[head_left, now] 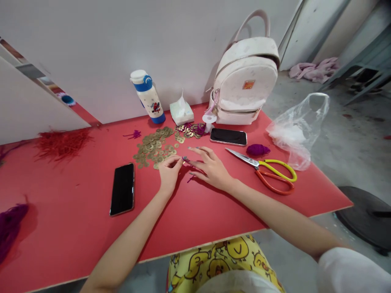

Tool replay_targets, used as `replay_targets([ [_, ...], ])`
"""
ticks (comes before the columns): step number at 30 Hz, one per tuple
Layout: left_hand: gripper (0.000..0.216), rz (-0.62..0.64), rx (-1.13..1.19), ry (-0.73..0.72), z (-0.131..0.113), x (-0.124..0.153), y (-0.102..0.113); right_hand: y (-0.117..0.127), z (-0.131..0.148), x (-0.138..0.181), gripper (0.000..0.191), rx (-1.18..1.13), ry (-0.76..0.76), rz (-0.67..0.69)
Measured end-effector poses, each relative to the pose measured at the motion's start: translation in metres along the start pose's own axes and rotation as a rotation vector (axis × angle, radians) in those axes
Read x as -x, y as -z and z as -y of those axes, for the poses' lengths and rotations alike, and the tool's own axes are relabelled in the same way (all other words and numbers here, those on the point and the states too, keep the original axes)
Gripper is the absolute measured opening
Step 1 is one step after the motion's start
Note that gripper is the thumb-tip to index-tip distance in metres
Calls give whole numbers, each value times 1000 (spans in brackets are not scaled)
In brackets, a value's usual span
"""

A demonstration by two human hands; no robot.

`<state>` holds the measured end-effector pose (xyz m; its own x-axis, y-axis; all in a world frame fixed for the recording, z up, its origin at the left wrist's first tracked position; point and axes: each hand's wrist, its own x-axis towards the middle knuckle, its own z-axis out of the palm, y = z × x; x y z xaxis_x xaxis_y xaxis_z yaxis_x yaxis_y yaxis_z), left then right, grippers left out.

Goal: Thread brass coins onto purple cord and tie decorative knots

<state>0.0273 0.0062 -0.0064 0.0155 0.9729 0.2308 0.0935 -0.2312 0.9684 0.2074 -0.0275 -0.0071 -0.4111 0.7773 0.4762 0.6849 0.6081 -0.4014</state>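
My left hand [170, 171] rests on the red table [76, 228], fingertips pinched together on a coin threaded with purple cord [184, 160]. My right hand [209, 167] lies just to its right, fingers spread and flat over the purple cord on the table. A heap of brass coins [154, 148] lies directly beyond my left hand. More coins tangled with purple cord [191, 130] sit further back.
A black phone [122, 189] lies left of my hands, another phone [228, 136] to the back right. Scissors [269, 171], a purple thread ball [257, 149], a white spool [209, 121], tissues [181, 112], a bottle [148, 97], a white backpack [244, 77], a plastic bag [297, 130] and red tassels [62, 144] surround them.
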Motion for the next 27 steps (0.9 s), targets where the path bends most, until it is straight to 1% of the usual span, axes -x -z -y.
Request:
replay_targets([
  [2,16,34,10,12,-1,1,0,-3,-1,0,44,-41,-20,58],
  [3,15,50,12,14,-2,1,0,-4,-1,0,44,-86,-32,84],
  [5,14,67,4,9,-4,2,0,-5,0,-1,32,-201,-68,119],
  [7,12,80,-14,-4,-5,2,0,-5,2,-1,17,-302,-107,117],
  [8,12,86,-22,-8,-6,2,0,-4,2,-1,14,-337,-117,106],
  [10,13,96,-33,-7,-7,2,0,-1,4,-1,13,-374,-114,87],
  [13,13,85,-64,8,-7,2,-1,5,6,-2,20,-374,-83,73],
  [16,14,90,-154,-8,-7,3,-1,8,7,-2,23,-296,-45,46],
  [20,11,208,-273,-89,-5,6,-3,9,8,-1,19,-205,9,0],
  [23,10,287,-301,-117,-4,6,-4,8,7,0,21,-220,-45,-64],
  [27,15,292,-253,-78,-2,5,-4,10,0,-1,25,-227,-170,-195],
])
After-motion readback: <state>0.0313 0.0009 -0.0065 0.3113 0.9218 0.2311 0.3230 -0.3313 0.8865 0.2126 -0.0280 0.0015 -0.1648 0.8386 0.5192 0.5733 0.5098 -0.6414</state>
